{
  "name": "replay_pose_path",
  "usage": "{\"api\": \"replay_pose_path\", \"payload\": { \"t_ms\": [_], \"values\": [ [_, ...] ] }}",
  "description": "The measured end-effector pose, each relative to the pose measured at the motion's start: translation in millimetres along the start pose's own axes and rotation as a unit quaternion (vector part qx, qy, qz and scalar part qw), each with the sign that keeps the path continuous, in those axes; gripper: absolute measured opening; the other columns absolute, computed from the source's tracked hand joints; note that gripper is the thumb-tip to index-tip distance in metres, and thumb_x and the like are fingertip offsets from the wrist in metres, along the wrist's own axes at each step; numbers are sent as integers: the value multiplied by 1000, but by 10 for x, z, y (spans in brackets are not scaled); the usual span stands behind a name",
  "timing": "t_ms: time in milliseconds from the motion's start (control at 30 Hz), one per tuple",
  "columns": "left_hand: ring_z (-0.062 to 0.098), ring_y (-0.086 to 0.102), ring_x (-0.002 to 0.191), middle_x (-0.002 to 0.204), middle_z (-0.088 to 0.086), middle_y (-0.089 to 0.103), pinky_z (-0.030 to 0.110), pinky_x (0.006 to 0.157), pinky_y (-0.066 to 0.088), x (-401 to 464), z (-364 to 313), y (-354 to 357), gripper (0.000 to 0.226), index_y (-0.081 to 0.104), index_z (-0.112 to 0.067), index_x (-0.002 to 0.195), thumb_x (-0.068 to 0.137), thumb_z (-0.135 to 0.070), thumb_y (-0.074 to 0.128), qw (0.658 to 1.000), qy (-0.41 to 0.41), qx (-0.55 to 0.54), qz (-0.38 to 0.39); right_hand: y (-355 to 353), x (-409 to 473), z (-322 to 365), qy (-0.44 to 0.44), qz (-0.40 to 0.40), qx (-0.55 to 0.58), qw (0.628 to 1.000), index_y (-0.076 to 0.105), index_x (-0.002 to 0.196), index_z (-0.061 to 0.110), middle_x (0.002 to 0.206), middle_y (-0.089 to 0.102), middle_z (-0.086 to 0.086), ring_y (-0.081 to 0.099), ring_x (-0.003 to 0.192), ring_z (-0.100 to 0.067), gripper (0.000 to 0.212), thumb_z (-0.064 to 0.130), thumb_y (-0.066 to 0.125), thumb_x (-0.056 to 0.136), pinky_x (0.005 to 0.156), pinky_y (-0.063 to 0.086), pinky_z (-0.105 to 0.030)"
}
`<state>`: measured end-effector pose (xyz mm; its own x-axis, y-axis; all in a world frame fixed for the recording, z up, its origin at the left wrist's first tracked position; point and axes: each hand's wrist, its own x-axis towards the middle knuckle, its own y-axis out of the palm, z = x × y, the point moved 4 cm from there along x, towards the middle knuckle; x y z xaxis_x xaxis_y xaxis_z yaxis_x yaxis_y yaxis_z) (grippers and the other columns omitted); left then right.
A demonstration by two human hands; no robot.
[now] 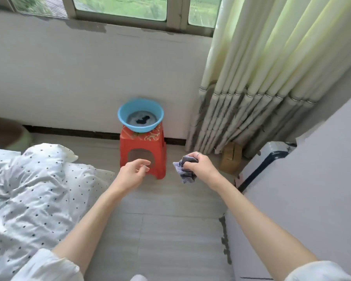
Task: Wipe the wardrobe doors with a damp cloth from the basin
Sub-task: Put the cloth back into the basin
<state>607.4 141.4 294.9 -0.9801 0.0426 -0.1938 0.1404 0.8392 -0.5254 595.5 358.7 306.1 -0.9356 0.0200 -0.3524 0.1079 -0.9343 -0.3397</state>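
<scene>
A bedroom with a pale tiled floor (160, 220) runs up to a white far wall (79, 74) under a window (120, 7) that shows green outside; long pale curtains (261, 78) with a grey patterned hem hang at the far right, their folds reaching down to the floor. Against the far wall stands a red plastic stool (143, 151) with a cut-out in its near side; a blue basin (140, 115) sits on top of it, holding greyish water with a dark patch in the middle. On the left lies a bed with a rumpled white duvet (28, 189) dotted in black, a pillow at its far end; a white wardrobe (312, 189) fills the right side, its flat face slanting away toward the curtains. Between the wardrobe and the curtains sit a white case with dark trim (272, 157) and, just left of it, a small wooden block (231, 159) on the floor.

Both bare forearms reach forward from white sleeves; the left hand (133, 172) hangs in front of the stool with fingers loosely curled and holding nothing; the right hand (199, 164), a ring on one finger, grips a bunched grey-blue cloth (185, 169), fingers curled round it so that the loose ends hang below and to the left of the fist. The cloth is in the air above the floor, near and to the right of the stool, well apart from the basin and left of the wardrobe.
</scene>
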Motion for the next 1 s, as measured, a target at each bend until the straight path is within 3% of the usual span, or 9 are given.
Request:
{"api": "replay_pose_path", "payload": {
  "t_ms": [67, 233, 367, 567, 667, 767, 833, 933, 1000],
  "values": [
    [18, 64, 90, 97, 1, 70, 25, 81, 46, 399, 108, -188, 24, 64, -22, 106, 95, -11, 46, 1000, -15, 11, -16, 166, 480, 120, 4, 11, 3, 1000, 59, 88, 17, 84, 61, -2, 54, 79, -17, 14, 6, 61, 79, 72, 44, -30],
    [15, 60, 95, 102, 1, 69, 10, 62, 39, 1521, 413, -728, 26, 64, -19, 113, 96, -13, 46, 998, -34, 30, -37, 638, 1704, 456, 29, 21, 47, 998, 59, 91, 14, 85, 61, -4, 55, 79, -17, 14, 6, 62, 80, 73, 46, -30],
    [16, 58, 104, 114, 3, 65, 18, 82, 37, 2323, 634, -1083, 28, 61, -17, 119, 97, -13, 43, 997, -37, 64, -36, 937, 2521, 683, 81, 21, 109, 991, 56, 94, 12, 78, 58, -3, 56, 64, -13, 13, 4, 58, 83, 58, 50, -24],
    [21, 40, 129, 136, 9, 48, 27, 104, 27, 3686, 956, -1242, 37, 46, -13, 135, 98, -13, 39, 993, -50, 102, -15, 1130, 3826, 853, 106, 1, 104, 989, 54, 92, 14, 82, 59, 0, 57, 65, -8, 15, 10, 66, 83, 51, 50, -20],
    [18, 36, 131, 139, 7, 46, 29, 108, 28, 4373, 1219, -1127, 40, 45, -13, 137, 98, -13, 37, 992, -47, 118, 3, 1217, 4577, 793, 125, -4, 109, 986, 55, 93, 14, 93, 62, -7, 61, 76, -18, 13, 15, 65, 84, 69, 58, -36],
    [20, 34, 134, 143, 8, 42, 29, 108, 25, 5051, 1535, -925, 41, 42, -11, 139, 98, -14, 38, 986, -45, 160, -1, 1322, 5402, 611, 154, -2, 110, 982, 55, 92, 14, 98, 63, -10, 61, 87, -26, 13, 16, 65, 84, 88, 51, -49],
    [24, 26, 139, 149, 12, 31, 33, 112, 21, 5318, 1693, -779, 45, 35, -11, 144, 99, -19, 37, 970, -31, 239, 21, 1401, 5718, 467, 178, -11, 116, 977, 53, 88, 15, 100, 62, -11, 62, 93, -29, 11, 15, 64, 85, 88, 52, -48],
    [25, 1, 146, 158, 8, 3, 42, 114, 7, 5696, 2067, -478, 52, 15, -20, 151, 102, -32, 27, 933, -47, 341, 99, 1642, 6144, 120, 230, -14, 162, 960, 50, 87, 12, 99, 59, -12, 62, 82, -23, 13, 12, 62, 88, 69, 56, -38],
    [24, -9, 145, 158, 6, -10, 45, 114, 1, 5809, 2295, -299, 54, 6, -23, 152, 102, -38, 22, 909, -56, 385, 151, 1815, 6236, -103, 270, -23, 183, 945, 50, 90, 9, 97, 56, -10, 59, 84, -21, 11, 11, 61, 89, 66, 55, -33]
  ]
}}
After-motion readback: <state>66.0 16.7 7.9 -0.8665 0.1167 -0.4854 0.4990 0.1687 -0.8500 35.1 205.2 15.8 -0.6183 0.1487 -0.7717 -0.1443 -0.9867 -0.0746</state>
